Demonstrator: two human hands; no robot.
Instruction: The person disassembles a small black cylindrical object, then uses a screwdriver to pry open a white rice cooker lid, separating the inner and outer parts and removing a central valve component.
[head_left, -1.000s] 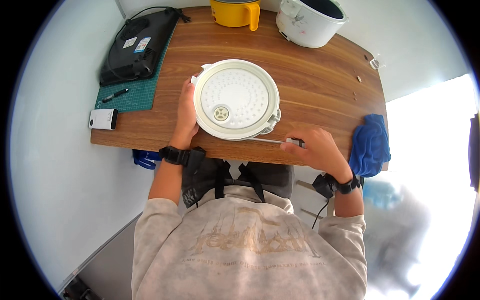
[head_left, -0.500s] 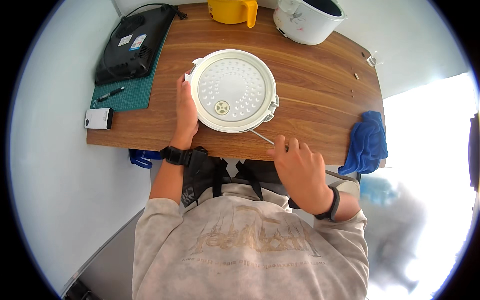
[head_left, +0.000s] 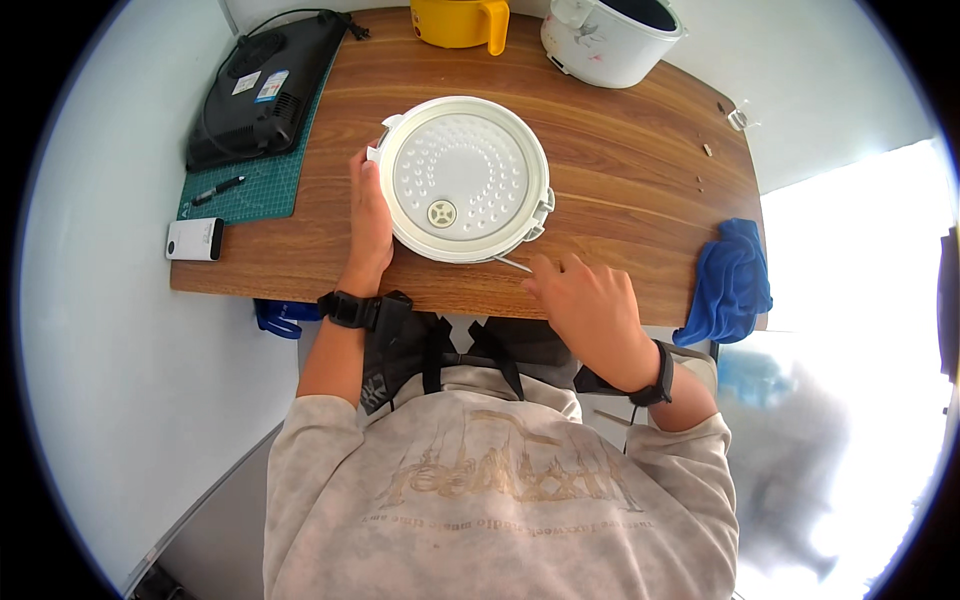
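At top right of the frame, a white, flower-printed cooker body point(head_left: 605, 50) shows a dark interior; near it, a yellow pot with a side handle point(head_left: 450, 25) is cropped, its contents out of view. At centre, a round white plastic lid with a dimpled inner plate point(head_left: 470, 175) meets the left hand point(head_left: 371, 225), curled around its left rim, while the right hand point(head_left: 595, 315) grasps a thin grey metal rod point(head_left: 512, 263) reaching the lid's lower edge. Brown wood-grain tabletop point(head_left: 620, 190) spans rightward to a crumpled blue cloth point(head_left: 730, 285), its front edge just below the lid.
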